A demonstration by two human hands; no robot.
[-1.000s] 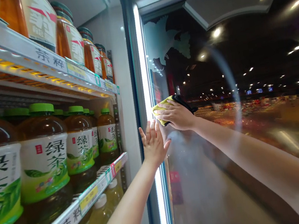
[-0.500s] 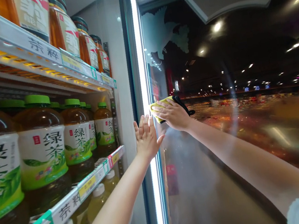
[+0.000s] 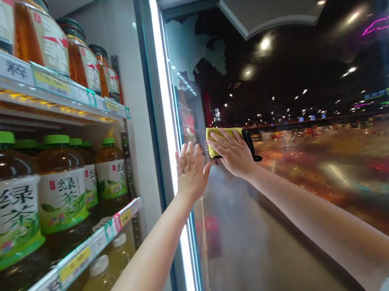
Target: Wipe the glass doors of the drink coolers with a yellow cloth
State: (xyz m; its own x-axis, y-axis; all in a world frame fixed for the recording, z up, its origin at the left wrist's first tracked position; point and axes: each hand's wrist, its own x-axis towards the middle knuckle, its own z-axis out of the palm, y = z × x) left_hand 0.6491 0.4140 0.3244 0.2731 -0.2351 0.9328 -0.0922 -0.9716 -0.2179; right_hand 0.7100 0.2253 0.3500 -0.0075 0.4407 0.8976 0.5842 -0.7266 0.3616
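My right hand (image 3: pixel 231 152) presses a folded yellow cloth (image 3: pixel 212 143) with a black edge against the glass door (image 3: pixel 267 232), its fingers lying over the cloth. To its left, my left hand (image 3: pixel 192 173) is raised with straight fingers, palm toward the glass. Nothing is in it; whether it touches the pane I cannot tell. A bright vertical light strip (image 3: pixel 167 120) runs along the door frame just left of that hand.
On the left, a shelf holds green tea bottles (image 3: pixel 62 186) with green caps. Amber bottles (image 3: pixel 83 60) stand on the shelf above, white-capped bottles (image 3: pixel 99 278) below. Price rails (image 3: pixel 86 251) edge the shelves. Ceiling lights (image 3: pixel 265 44) show through or in the glass.
My right hand and the cloth have slid right across the glass, away from my left hand. The left hand has also shifted right past the light strip. The view has turned right.
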